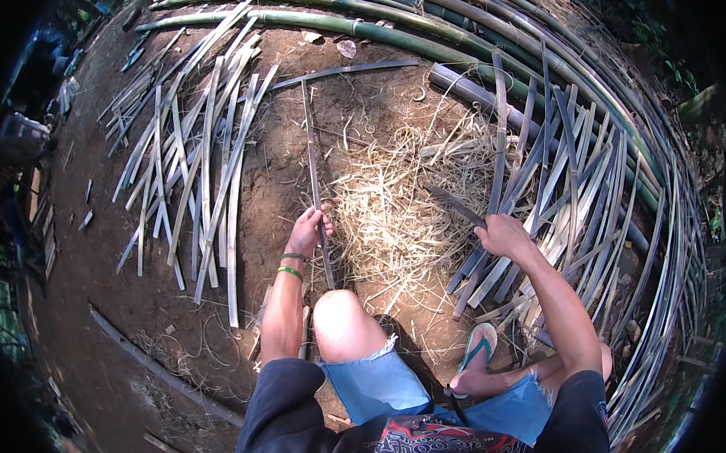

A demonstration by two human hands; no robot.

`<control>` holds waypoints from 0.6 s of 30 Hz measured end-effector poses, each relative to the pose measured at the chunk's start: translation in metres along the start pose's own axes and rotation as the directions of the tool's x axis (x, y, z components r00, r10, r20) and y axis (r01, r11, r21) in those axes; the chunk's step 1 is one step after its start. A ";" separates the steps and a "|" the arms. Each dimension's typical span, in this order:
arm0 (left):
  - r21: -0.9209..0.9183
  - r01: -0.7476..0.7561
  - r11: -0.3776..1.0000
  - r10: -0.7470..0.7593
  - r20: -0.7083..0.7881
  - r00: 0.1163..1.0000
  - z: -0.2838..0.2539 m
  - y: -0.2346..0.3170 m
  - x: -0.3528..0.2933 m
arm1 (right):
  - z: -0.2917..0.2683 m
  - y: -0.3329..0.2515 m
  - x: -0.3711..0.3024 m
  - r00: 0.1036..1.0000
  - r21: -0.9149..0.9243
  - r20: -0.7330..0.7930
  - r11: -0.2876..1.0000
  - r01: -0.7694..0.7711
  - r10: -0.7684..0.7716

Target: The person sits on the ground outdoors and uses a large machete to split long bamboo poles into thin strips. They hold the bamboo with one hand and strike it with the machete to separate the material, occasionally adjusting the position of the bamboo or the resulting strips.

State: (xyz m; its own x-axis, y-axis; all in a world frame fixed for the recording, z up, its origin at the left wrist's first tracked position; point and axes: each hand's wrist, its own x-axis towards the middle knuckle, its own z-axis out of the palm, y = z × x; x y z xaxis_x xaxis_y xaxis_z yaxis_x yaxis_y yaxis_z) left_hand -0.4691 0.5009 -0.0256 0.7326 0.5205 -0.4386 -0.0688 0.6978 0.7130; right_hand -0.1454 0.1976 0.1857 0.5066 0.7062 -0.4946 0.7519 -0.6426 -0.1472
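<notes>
- Work in hand: I see one narrow strip (311,148) held lengthwise in front of the person, its near end close to the left knee (334,313), its far end over bare soil.
- Left hand (309,230): the grip is closed around the strip, below its midpoint.
- Right hand (505,236): the grip is wrapped about the handle of a knife (457,206), whose dark blade stands apart from the strip, above the shavings.
- Done, in my judgement: much splitting and paring, given the broad mat of shavings (395,217) and the many cut strips on both sides.
- Left, in my judgement: the held strip, and perhaps one of the two heaps; I cannot tell which is finished. Whole poles (354,28) lie uncut at the far side.
- Materials: the poles are smooth, round and green to tan, apparently bamboo; the left strips (207,172) are flat, pale and straight, loosely crossed; the right strips (588,176) mix grey and cream faces, densely piled.
- Textures: the shavings are thin, curled and straw-coloured; the ground (124,310) is brown, dry-looking earth.
</notes>
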 end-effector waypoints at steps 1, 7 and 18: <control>0.014 0.037 0.999 -0.037 -0.032 0.999 0.007 0.005 -0.001 | 0.003 0.001 0.000 1.000 -0.003 -0.006 1.000 0.002 -0.002; 0.003 0.035 0.999 -0.035 -0.006 0.999 0.014 0.011 -0.001 | -0.002 -0.005 -0.001 1.000 0.011 -0.002 1.000 0.018 -0.018; 0.163 -0.051 0.985 0.053 -0.005 0.999 0.077 0.008 0.016 | 0.038 0.023 -0.008 1.000 0.060 -0.001 0.998 -0.015 0.015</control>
State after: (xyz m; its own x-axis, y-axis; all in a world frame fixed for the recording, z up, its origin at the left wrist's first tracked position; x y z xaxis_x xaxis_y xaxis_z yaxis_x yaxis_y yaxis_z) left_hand -0.4057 0.4776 0.0152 0.7245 0.5591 -0.4030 0.0048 0.5806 0.8142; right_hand -0.1480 0.1656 0.1534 0.5181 0.6966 -0.4962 0.7174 -0.6698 -0.1913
